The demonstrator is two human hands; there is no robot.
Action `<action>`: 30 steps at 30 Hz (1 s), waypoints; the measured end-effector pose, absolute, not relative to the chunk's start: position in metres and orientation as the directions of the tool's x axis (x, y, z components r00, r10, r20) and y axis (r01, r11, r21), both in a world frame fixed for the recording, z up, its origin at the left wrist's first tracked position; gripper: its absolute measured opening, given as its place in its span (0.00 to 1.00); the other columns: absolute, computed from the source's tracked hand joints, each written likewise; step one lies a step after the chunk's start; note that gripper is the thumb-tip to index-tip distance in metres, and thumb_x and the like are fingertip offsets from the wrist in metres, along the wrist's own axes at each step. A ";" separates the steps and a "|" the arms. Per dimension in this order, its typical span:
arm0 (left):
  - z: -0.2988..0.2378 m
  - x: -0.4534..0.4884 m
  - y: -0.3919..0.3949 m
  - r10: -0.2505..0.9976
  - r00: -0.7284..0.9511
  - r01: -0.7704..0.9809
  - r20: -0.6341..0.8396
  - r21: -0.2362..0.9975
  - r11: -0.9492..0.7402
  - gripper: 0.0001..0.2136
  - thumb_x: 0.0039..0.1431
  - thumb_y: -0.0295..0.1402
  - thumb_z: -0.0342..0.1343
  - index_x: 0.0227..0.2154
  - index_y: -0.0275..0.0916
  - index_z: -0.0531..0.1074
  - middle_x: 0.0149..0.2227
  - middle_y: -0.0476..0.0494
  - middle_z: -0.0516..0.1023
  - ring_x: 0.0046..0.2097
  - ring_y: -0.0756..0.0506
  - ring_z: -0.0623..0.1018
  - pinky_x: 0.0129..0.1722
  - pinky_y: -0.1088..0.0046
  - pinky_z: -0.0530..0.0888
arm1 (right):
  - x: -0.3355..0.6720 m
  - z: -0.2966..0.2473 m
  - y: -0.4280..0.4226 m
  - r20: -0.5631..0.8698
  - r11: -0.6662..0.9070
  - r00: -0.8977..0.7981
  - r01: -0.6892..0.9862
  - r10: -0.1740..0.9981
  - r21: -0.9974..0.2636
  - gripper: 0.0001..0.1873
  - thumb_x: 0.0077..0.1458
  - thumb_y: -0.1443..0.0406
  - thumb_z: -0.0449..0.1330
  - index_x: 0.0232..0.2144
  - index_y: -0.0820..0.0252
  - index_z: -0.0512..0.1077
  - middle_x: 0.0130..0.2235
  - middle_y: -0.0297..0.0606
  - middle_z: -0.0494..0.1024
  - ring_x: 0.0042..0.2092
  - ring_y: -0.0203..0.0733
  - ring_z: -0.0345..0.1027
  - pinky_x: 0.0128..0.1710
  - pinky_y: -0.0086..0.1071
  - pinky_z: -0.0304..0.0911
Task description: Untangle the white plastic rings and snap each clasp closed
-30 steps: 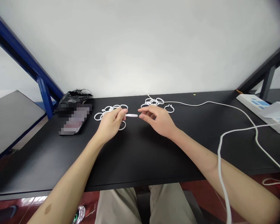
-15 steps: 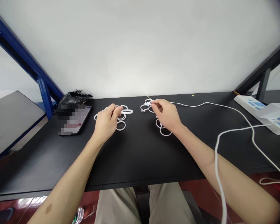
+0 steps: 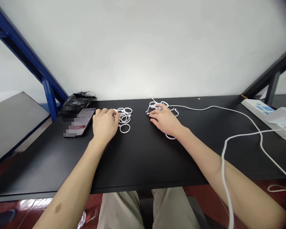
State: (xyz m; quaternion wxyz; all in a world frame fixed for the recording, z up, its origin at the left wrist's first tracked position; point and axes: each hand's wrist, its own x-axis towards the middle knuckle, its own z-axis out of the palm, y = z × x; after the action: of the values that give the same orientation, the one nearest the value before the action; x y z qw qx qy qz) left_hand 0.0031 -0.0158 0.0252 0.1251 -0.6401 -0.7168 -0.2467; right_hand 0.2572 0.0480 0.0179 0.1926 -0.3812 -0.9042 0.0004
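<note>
Sorting stage: we are resting our left hand [image 3: 105, 125] against the left ring pile [image 3: 124, 119] on the table [image 3: 138, 159], and whether it is gripping anything we cannot tell. Our right hand [image 3: 165, 122] is lying flat and unclenched on the right ring cluster [image 3: 158, 105]. Lifting one ring calls for a fine pinch.

Head view, single camera: worn on the person's head, facing forward and down across the matt black rectangular tabletop [image 3: 138, 159] to the plain white wall [image 3: 143, 47] behind it. Close range: the left hand [image 3: 105, 124] and right hand [image 3: 165, 122] sit mid-frame, forearms entering from the bottom edge, beige-trousered lap [image 3: 121, 210] below the table's near edge.
</note>
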 end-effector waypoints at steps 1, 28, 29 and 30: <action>0.024 0.003 -0.016 0.858 -0.156 0.980 0.490 0.188 0.070 0.17 0.64 0.43 0.47 0.35 0.38 0.76 0.40 0.32 0.79 0.46 0.30 0.70 0.41 0.55 0.66 | 0.257 0.018 0.048 0.355 0.716 -0.637 0.680 0.684 -0.159 0.13 0.61 0.67 0.56 0.42 0.59 0.81 0.47 0.39 0.81 0.62 0.60 0.55 0.61 0.57 0.55; 0.038 0.045 -0.037 0.842 0.063 0.793 0.536 0.485 -0.369 0.11 0.64 0.38 0.52 0.41 0.44 0.78 0.38 0.47 0.82 0.35 0.48 0.77 0.35 0.74 0.72 | 0.227 0.039 -0.006 0.252 0.270 -0.409 -0.014 0.877 -0.963 0.12 0.53 0.56 0.66 0.34 0.58 0.72 0.33 0.34 0.80 0.35 0.37 0.75 0.41 0.36 0.73; 0.037 0.044 -0.037 0.828 0.092 0.795 0.554 0.460 -0.396 0.11 0.65 0.38 0.51 0.41 0.43 0.78 0.39 0.46 0.82 0.36 0.47 0.78 0.36 0.74 0.72 | 0.227 0.038 -0.005 0.232 0.240 -0.419 -0.034 0.878 -0.970 0.13 0.53 0.56 0.66 0.34 0.58 0.71 0.32 0.33 0.80 0.34 0.37 0.75 0.40 0.36 0.73; 0.036 0.044 -0.036 0.816 0.121 0.791 0.565 0.442 -0.423 0.12 0.66 0.37 0.49 0.41 0.43 0.77 0.39 0.46 0.82 0.38 0.47 0.78 0.37 0.74 0.71 | 0.227 0.038 -0.005 0.213 0.210 -0.428 -0.053 0.878 -0.976 0.14 0.53 0.55 0.66 0.34 0.58 0.70 0.31 0.33 0.80 0.33 0.36 0.75 0.39 0.35 0.73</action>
State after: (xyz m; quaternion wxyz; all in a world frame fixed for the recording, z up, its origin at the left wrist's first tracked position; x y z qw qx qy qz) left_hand 0.0441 -0.0363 0.0358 -0.0161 -0.7485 -0.5369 -0.3888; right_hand 0.2273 -0.0046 0.0382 0.4299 -0.3182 -0.6483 0.5418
